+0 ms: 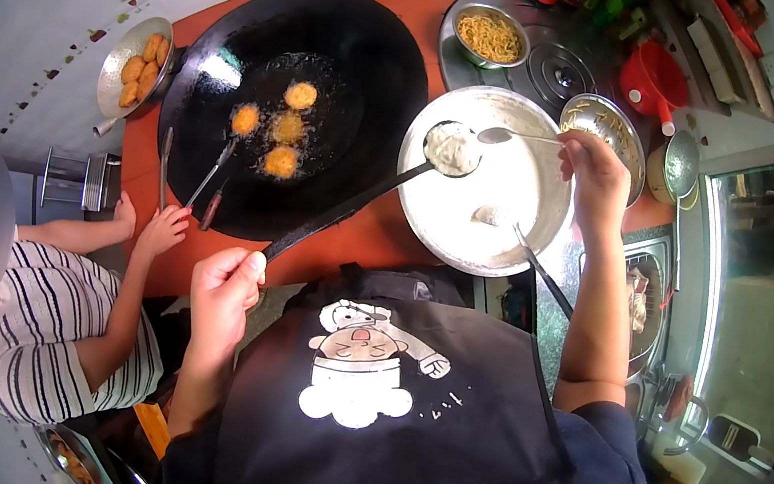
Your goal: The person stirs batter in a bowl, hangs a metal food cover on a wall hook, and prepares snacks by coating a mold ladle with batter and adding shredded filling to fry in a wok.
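My left hand (225, 292) is closed around the end of a long black-handled ladle (341, 210). The ladle's round bowl, filled with pale thick batter (455, 150), hangs over a large metal basin (404, 199) of white batter. In my right hand (597, 179), pinched between thumb and fingers, is a metal spoon (495, 136). Its tip is beside the ladle's bowl; whether they touch I cannot tell. A second dark-handled ladle (548, 283) rests in the basin with its bowl in the batter. To the left, several golden cakes (281, 161) fry in oil in a big black wok (384, 69).
At the left stands a person in a striped shirt (90, 327), one hand (164, 229) at a long metal utensil (212, 176) over the wok's rim. A pan (109, 76) holds fried pieces. Behind the basin are a noodle bowl (490, 37), another bowl (618, 127) and a red dipper (651, 76).
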Motion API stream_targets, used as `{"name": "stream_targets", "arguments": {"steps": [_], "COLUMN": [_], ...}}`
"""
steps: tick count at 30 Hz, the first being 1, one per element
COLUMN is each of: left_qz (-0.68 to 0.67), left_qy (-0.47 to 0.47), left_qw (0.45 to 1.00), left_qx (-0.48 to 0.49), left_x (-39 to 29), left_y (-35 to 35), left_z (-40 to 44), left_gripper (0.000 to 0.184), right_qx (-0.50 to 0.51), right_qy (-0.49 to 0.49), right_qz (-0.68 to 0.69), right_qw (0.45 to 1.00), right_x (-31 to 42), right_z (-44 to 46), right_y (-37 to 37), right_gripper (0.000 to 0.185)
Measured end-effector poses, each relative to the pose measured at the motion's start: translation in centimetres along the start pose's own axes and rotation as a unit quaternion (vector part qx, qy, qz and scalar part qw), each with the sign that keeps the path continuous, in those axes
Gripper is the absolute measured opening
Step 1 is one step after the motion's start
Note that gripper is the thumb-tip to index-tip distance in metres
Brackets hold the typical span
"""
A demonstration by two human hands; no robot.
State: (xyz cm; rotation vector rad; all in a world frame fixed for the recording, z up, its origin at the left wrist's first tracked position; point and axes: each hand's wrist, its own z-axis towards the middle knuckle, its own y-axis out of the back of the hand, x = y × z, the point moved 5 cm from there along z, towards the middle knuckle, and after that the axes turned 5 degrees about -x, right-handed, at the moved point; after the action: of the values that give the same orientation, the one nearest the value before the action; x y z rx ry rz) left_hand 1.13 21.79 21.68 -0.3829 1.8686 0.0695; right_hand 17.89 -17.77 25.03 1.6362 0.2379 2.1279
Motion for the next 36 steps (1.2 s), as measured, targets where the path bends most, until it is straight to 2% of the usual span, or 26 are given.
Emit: {"name": "stream_targets", "arguments": {"steps": [2,5,8,11,18,27,30,33,35,36], "left_qz": [-0.003,-0.012,-0.005,0.005,0.018,0.025,0.028,0.032,0.032,0.031], "left_qy": [-0.001,-0.004,-0.009,-0.014,-0.012,-0.016,-0.017,-0.017,-0.014,-0.015], "left_qw": [1.000,1.000,1.000,1.000,1.000,1.000,0.999,0.999,0.999,0.999], "left_qx": [0.002,0.002,-0.001,0.002,0.002,0.006,0.005,0.003,0.002,0.001], "left_x": [0.0,-0.1,0.1,0.2,0.1,-0.2,-0.2,-0.1,0.1,0.1], "left_y": [-0.1,-0.4,-0.4,-0.6,-0.8,-0.9,-0.9,-0.8,-0.7,-0.7], "left_z": [-0.1,-0.2,-0.3,-0.3,-0.2,-0.4,-0.5,-0.4,-0.1,-0.2], "left_gripper": [0.025,0.024,0.023,0.022,0.023,0.024,0.025,0.025,0.025,0.025], "right_qx": [-0.075,-0.123,-0.149,-0.153,-0.124,-0.103,-0.086,-0.075,-0.029,-0.044], "right_qy": [-0.054,-0.110,-0.123,-0.110,-0.083,-0.070,-0.018,0.191,0.208,0.216], "right_qz": [0.073,0.099,0.057,-0.008,-0.058,-0.056,-0.112,-0.185,-0.213,-0.208], "right_qw": [0.993,0.981,0.979,0.982,0.987,0.991,0.990,0.961,0.954,0.953], "right_x": [-0.9,-2.8,-3.1,-2.0,-2.0,-0.5,0.6,2.4,3.2,3.4], "right_z": [-0.3,-0.7,-1.1,-1.2,-0.7,-0.5,-0.5,-0.6,-0.8,-0.7], "right_y": [0.2,0.7,1.0,0.4,-0.3,-1.5,-2.1,-3.5,-4.3,-4.0], "right_gripper": [0.016,0.018,0.017,0.017,0.015,0.014,0.008,0.005,0.006,0.006]}}
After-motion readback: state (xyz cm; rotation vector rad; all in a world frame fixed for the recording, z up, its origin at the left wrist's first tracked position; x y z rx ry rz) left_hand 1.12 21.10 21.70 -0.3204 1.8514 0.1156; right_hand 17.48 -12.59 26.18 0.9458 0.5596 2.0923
